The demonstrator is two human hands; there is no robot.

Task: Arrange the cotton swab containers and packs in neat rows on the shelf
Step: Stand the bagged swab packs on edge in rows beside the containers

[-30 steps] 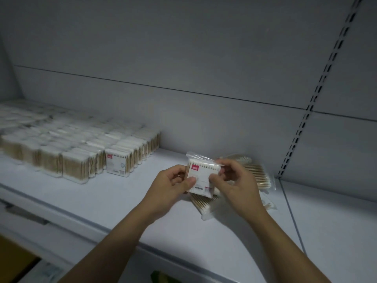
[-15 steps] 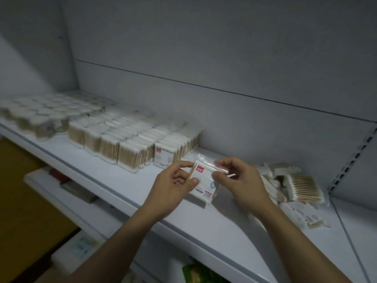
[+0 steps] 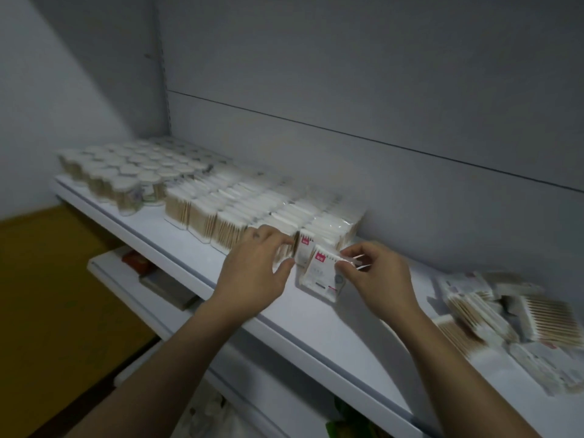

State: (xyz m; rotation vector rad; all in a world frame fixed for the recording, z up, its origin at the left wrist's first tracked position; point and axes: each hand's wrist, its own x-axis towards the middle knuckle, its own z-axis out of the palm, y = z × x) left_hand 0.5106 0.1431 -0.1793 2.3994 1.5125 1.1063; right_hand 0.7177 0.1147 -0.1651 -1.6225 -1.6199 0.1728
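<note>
Upper left on the shelf point(image 3: 316, 327), round containers point(image 3: 126, 181) of upright swabs stand in rows, and rows of clear packs point(image 3: 240, 210) of wooden-stemmed swabs run toward centre frame. Bare shelf reaches from there to a loose pile point(image 3: 493, 314) of packs at right. At centre your right hand point(image 3: 376, 276) has a pinching grip on a tilted pack point(image 3: 322, 273) with a red-and-white label, while your left hand point(image 3: 256, 267) curls its grip round the front pack point(image 3: 286, 252) of a row.
</note>
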